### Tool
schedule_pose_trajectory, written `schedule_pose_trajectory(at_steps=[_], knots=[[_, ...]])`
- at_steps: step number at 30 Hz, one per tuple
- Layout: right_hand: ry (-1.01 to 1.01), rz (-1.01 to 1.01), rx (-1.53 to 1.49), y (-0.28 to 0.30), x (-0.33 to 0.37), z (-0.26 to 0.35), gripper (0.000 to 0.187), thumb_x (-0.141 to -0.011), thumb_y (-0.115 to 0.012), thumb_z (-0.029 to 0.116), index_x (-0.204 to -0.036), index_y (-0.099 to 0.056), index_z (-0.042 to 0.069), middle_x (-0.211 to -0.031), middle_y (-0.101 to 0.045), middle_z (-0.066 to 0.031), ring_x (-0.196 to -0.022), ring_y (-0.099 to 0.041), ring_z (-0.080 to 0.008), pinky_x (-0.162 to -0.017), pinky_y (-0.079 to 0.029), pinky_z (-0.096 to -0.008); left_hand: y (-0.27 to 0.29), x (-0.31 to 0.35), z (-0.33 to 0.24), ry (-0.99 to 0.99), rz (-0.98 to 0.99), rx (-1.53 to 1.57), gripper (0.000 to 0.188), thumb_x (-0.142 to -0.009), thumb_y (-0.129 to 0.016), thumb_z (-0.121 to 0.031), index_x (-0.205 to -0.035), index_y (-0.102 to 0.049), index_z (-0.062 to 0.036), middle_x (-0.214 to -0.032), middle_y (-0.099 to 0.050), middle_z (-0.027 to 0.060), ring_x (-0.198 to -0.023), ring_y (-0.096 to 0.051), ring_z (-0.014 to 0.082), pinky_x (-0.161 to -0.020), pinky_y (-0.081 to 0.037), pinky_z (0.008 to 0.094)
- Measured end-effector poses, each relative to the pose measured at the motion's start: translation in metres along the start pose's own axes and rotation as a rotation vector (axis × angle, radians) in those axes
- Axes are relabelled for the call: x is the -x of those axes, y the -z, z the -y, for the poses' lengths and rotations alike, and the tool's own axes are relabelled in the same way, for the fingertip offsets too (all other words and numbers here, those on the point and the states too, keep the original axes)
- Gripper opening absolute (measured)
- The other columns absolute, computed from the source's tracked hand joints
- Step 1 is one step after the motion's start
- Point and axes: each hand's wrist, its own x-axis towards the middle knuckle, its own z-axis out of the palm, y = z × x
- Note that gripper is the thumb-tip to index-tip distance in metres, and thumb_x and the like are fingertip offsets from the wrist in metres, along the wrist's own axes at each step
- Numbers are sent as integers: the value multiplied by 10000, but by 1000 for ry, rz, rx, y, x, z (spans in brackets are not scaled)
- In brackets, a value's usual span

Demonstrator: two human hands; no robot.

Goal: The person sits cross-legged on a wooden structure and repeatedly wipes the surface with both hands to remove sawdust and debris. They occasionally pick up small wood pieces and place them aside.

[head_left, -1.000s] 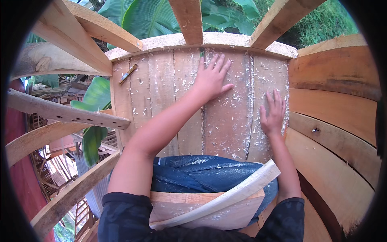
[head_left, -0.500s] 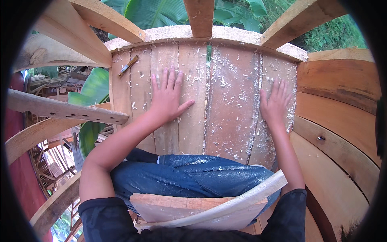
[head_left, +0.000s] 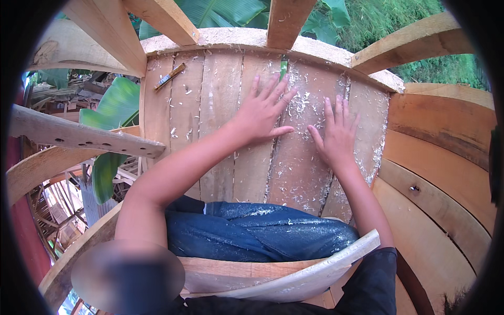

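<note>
My left hand lies flat on the plank floor, fingers spread, near the middle seam. To its right, my right hand also rests palm down, fingers apart and pointing away from me. Neither hand holds anything. Pale wood shavings are scattered over the planks, thickest between and just ahead of the two hands. Flecks of shavings also cling to the blue trousers on my folded legs.
A slim brown and yellow object lies at the far left of the planks. Wooden ribs rise around the far rim, and a planked side wall curves up on the right. A curved board stands close before my body.
My left hand has slid right across the planks to the middle. My right hand has moved left and slightly nearer. Shavings on the left planks are fewer.
</note>
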Motion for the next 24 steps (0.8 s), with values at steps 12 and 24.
schedule_pose_trajectory(at_steps=[12, 24], knots=[[398, -53, -240, -4, -67, 10, 649, -938, -525, 436, -1496, -359, 150, -1553, -309, -167, -1448, -283, -302, -1175, -150, -557, 10, 83, 26, -427, 239, 89, 735, -928, -449, -597, -1527, -300, -197, -1576, -293, 71, -1480, -218, 252, -1203, -55, 558], [-306, 75, -2, -4, 52, -69, 827, -919, -529, 558, -1537, -240, 92, -1584, -179, -238, -1482, -133, -389, -1167, -75, -583, 32, -15, 29, -113, -145, -120, 449, -949, -511, -477, -1173, -613, -102, -1363, -506, 118, -1410, -335, 289, -1175, -187, 547]])
